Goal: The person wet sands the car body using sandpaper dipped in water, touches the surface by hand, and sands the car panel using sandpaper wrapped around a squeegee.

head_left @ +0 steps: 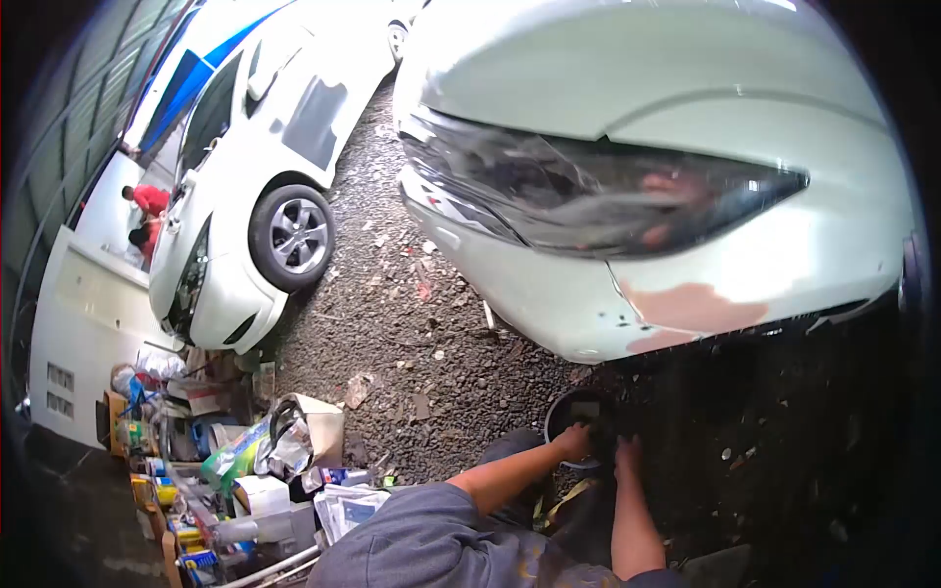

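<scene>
My left hand (574, 443) reaches into a dark round bucket (557, 416) on the gravel, its fingers over the opening. My right hand (628, 453) is at the bucket's right side, partly lost in shadow. What either hand holds, if anything, is too dark to make out. Just beyond the bucket stands the front corner of a white car (549, 304), with a pinkish-brown patch (696, 307) on its bumper below the dark headlight (588, 191).
A second white car (221, 284) stands at the left, with people in red (150, 199) beside it. Boxes, cans, bags and papers (343, 508) are piled at the lower left. Gravel (392, 323) with scattered debris lies between the cars.
</scene>
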Action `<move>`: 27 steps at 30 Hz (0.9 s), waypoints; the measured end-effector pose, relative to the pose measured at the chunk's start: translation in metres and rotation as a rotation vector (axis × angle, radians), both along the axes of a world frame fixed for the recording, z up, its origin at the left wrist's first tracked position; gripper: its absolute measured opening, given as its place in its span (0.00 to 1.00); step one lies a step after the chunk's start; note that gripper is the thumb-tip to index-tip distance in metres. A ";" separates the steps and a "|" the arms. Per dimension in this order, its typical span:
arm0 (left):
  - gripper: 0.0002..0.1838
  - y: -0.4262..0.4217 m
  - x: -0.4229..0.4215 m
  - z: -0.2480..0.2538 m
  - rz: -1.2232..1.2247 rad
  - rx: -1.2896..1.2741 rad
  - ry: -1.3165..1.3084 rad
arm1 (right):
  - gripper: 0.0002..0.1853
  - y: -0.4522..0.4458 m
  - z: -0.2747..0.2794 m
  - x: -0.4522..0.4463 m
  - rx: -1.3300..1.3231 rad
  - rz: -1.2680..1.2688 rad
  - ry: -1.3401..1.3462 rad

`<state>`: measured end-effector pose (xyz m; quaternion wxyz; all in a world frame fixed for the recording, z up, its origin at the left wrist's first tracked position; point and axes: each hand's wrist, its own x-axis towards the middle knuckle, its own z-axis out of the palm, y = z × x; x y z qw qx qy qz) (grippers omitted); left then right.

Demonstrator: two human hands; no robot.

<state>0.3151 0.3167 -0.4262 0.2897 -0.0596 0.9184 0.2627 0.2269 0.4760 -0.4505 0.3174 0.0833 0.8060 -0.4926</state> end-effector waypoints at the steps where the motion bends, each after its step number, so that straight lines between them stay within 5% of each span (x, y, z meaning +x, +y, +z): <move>1: 0.32 -0.001 0.004 0.017 0.092 0.039 0.089 | 0.26 0.005 0.031 -0.004 -0.071 -0.025 -0.063; 3: 0.33 0.000 0.010 0.063 0.189 0.110 0.232 | 0.26 0.013 0.078 -0.010 -0.145 0.090 -0.116; 5: 0.33 -0.006 0.014 0.199 0.193 0.166 0.339 | 0.24 0.033 0.096 -0.018 -0.154 0.363 -0.096; 8: 0.33 -0.002 0.036 0.269 0.137 0.234 0.509 | 0.22 0.029 0.164 -0.023 -0.276 0.603 -0.374; 10: 0.29 -0.007 0.052 0.301 0.127 0.258 0.559 | 0.21 0.007 0.242 -0.020 -0.289 0.544 -0.580; 18: 0.13 -0.083 0.154 0.362 0.553 0.391 0.795 | 0.20 -0.139 0.348 0.041 -0.180 0.832 -0.819; 22: 0.11 -0.166 0.219 0.379 0.651 0.323 0.872 | 0.18 -0.254 0.343 0.099 -0.097 1.015 -0.701; 24: 0.08 -0.210 0.252 0.356 0.773 0.253 0.895 | 0.14 -0.311 0.315 0.131 -0.267 1.025 -0.815; 25: 0.07 -0.234 0.271 0.359 0.813 0.164 0.934 | 0.08 -0.351 0.355 0.149 -0.296 1.186 -0.570; 27: 0.07 -0.279 0.316 0.361 0.972 0.101 0.817 | 0.05 -0.417 0.316 0.164 -0.224 1.418 -0.259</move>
